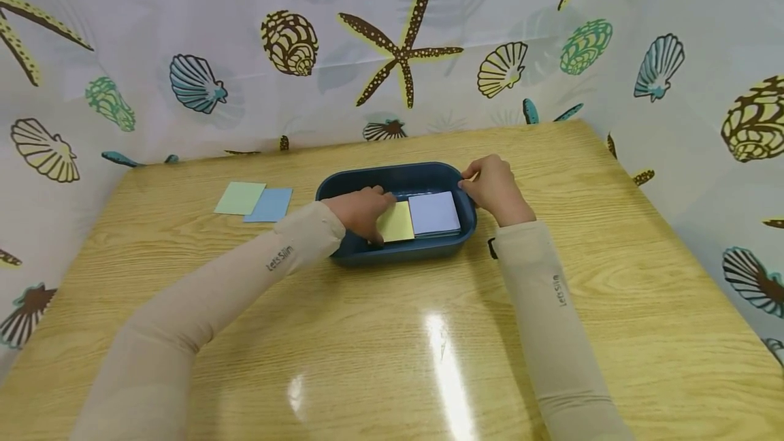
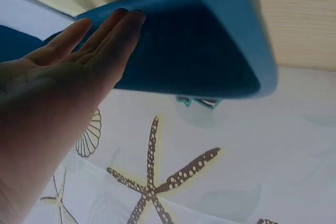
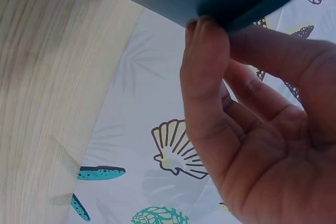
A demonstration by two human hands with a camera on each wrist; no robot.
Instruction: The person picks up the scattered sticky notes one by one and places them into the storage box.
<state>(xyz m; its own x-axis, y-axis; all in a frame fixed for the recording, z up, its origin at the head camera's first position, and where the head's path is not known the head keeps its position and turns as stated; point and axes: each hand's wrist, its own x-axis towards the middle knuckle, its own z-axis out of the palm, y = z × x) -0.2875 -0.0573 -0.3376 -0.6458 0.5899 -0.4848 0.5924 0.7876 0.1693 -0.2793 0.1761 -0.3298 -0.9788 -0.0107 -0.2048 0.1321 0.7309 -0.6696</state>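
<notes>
A dark blue oblong bin point(image 1: 401, 257) stands on the table. Inside it lie a yellow sticky note stack point(image 1: 397, 222) and, to its right, a pale lilac sticky note stack point(image 1: 433, 212). My left hand point(image 1: 361, 211) reaches into the bin's left part, at the left side of the yellow stack. In the left wrist view its fingers point(image 2: 113, 40) are fairly straight, near the stack; contact is hard to tell. At the right end my right hand point(image 1: 495, 189) pinches the bin's rim between thumb and fingers, also seen in the right wrist view.
Left of the bin, a light green note point(image 1: 240, 198) partly overlaps a blue note point(image 1: 269, 205) on the wooden table point(image 1: 343, 346). A curtain point(image 1: 233, 39) printed with shells and starfish hangs behind the table and along its sides.
</notes>
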